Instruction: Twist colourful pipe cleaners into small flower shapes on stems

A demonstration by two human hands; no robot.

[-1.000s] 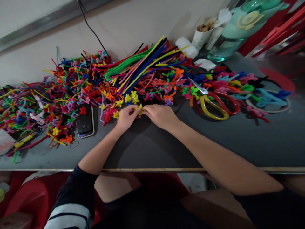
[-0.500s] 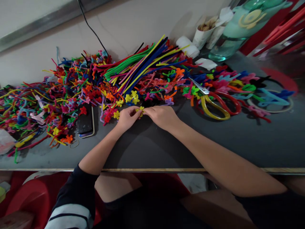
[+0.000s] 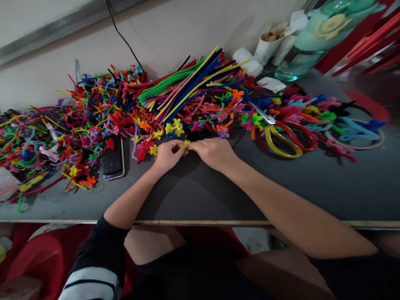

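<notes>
Between my two hands is a small yellow pipe-cleaner flower (image 3: 186, 144), pinched from both sides above the dark table. My left hand (image 3: 169, 156) has its thumb and fingertips closed on the flower's left side. My right hand (image 3: 215, 151) grips it from the right, fingers bent and pressed together; its fingertips are partly hidden. Just beyond the hands lie more yellow flowers (image 3: 175, 127) and a purple one (image 3: 223, 133). Behind them rests a bundle of straight colored pipe cleaners (image 3: 190, 83).
Scissors (image 3: 283, 141) with yellow and red handles lie at right, beside more pipe-cleaner pieces. A phone (image 3: 111, 160) lies left of my hands, near a large heap of twisted pieces (image 3: 78, 121). A bottle (image 3: 300, 54), paper cups (image 3: 267, 46) and white roll (image 3: 246, 61) stand behind.
The whole view has shifted very slightly. Both hands keep hold of the yellow flower, whose petals now show a little more openly between the fingertips.
</notes>
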